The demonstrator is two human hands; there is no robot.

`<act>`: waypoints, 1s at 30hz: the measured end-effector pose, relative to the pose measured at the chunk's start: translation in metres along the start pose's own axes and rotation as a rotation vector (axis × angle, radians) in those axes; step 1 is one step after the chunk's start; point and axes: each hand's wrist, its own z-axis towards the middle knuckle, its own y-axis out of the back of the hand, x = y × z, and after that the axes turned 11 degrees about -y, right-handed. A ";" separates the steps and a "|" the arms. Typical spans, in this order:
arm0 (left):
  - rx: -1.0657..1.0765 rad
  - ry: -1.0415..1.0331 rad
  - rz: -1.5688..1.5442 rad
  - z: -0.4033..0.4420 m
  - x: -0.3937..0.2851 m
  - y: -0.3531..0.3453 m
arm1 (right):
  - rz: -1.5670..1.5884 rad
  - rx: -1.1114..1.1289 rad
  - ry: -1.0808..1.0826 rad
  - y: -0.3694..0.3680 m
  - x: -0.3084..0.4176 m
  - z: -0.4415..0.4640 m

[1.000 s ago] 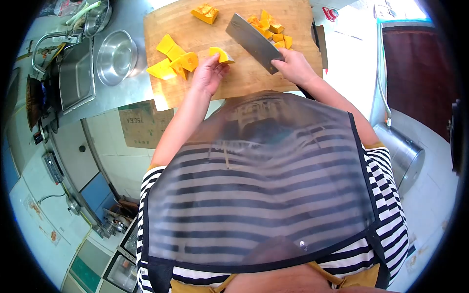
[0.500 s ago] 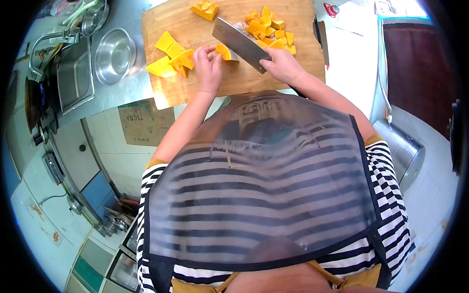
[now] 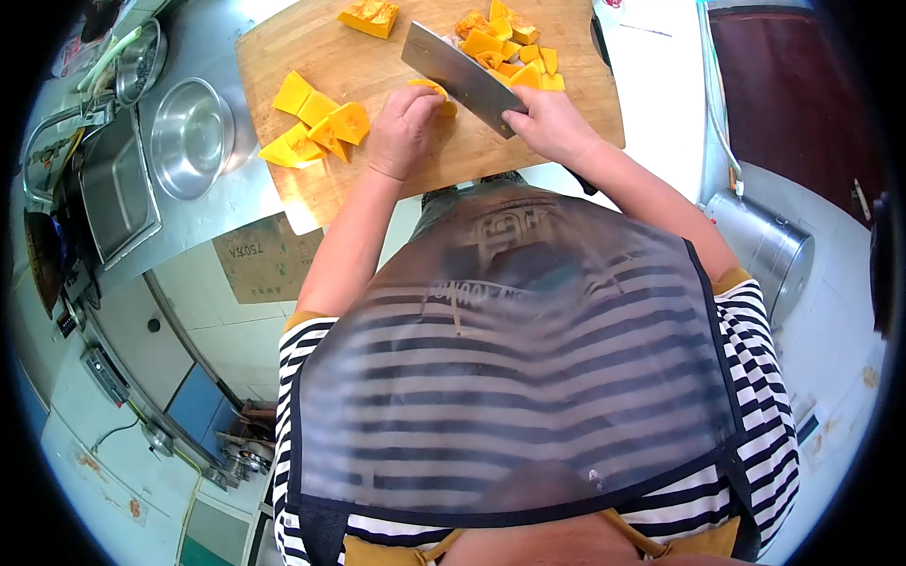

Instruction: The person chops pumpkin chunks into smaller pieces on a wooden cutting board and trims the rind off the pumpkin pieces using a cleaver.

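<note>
My right hand [image 3: 557,127] is closed round the handle end of a cleaver [image 3: 461,79], whose wide blade slants up and to the left. Fingers of my left hand [image 3: 401,134] are bent over a pumpkin piece [image 3: 446,109], gripping it just left of the blade. Most of that piece is hidden by the fingers and the blade. Both hands are over a wooden cutting board [image 3: 481,156]. Larger pumpkin slices [image 3: 319,111] lie left of my left hand. Beyond the cleaver is a heap of smaller pumpkin chunks [image 3: 483,43], partly covered by the blade.
A thick pumpkin wedge [image 3: 369,17] lies at the board's far side. Left of the board stand a metal bowl [image 3: 192,139] and a sink [image 3: 121,189] with a faucet. A metal cylinder [image 3: 761,247] is at the right, below the white counter.
The view has shifted, so the board appears farther left. My left fingers have curled further over the pumpkin piece, hiding more of it. The cleaver stays in my right hand.
</note>
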 end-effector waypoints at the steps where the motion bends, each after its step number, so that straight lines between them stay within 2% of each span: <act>1: -0.016 0.010 0.019 0.002 -0.001 -0.002 | -0.033 -0.023 -0.004 0.003 0.005 -0.003; 10: -0.110 0.055 -0.077 0.001 -0.014 -0.020 | -0.240 -0.078 0.067 0.012 0.023 -0.031; 23: -0.120 0.015 -0.093 0.002 0.000 -0.026 | -0.286 -0.064 -0.019 0.023 0.045 -0.063; 25: -0.122 -0.017 -0.106 0.000 0.003 -0.026 | -0.342 -0.025 -0.098 0.021 0.046 -0.064; 30: -0.119 -0.014 -0.152 -0.004 0.004 -0.025 | -0.409 -0.010 -0.120 0.014 0.052 -0.069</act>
